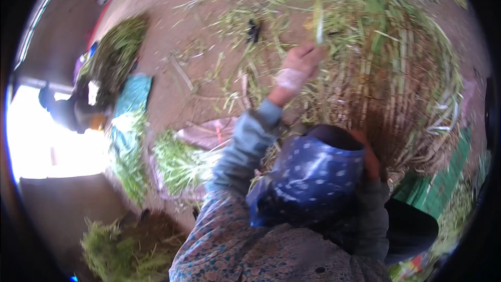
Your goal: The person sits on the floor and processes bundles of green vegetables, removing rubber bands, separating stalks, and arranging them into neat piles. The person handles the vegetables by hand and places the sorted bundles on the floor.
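Note:
My left hand (303,62), with a pale wrap at the wrist, reaches forward over the floor. Its fingers are closed on a long, pale green leaf strip (318,11), which stands up from them, blurred. My right hand (367,152) is low beside my knee, covered with a blue dotted plastic sheet (309,176). Part of that hand is hidden behind the knee, and its grip is not visible. Just ahead of it, a broad pile of long cut plant stalks (391,70) lies on the ground, its leafy ends away from me.
Loose leaves (250,11) litter the earth floor. Leafy bundles (184,160) lie at left on pale sacking (211,129). Green sheeting (442,184) is at right. Farther left are a teal sheet (135,90), a large plant heap (121,55) and a dark figure (70,109) against a bright opening.

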{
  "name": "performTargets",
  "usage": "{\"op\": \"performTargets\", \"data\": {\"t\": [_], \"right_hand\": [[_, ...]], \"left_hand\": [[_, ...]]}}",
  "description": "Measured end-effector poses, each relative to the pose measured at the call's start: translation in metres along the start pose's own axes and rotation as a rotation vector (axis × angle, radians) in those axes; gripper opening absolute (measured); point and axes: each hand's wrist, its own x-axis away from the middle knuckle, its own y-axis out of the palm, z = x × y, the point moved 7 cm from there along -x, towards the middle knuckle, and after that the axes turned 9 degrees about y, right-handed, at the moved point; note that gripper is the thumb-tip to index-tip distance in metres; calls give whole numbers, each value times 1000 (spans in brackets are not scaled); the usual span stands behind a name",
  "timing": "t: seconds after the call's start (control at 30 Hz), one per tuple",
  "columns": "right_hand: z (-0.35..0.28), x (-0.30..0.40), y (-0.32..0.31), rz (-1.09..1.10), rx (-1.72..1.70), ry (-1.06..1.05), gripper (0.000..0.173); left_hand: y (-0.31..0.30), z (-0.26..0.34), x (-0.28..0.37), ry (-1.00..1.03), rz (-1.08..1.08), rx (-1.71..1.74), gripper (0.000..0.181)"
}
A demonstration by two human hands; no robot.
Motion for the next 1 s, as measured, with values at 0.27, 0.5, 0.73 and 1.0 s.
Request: {"op": "performTargets", "data": {"t": [0.27, 0.5, 0.73, 1.0], "right_hand": [[-128, -59, -56, 221, -579, -197, 21], [-98, -11, -115, 617, -990, -99, 12], [-124, -5, -132, 553, -749, -165, 14], [-125, -23, -67, 238, -613, -231, 41]], "left_hand": [[47, -8, 35, -100, -273, 106, 18], [-59, -103, 59, -135, 34, -168, 16], [-33, -22, 58, 19, -2, 24, 24], [91, 10, 21, 300, -542, 417, 29]]}}
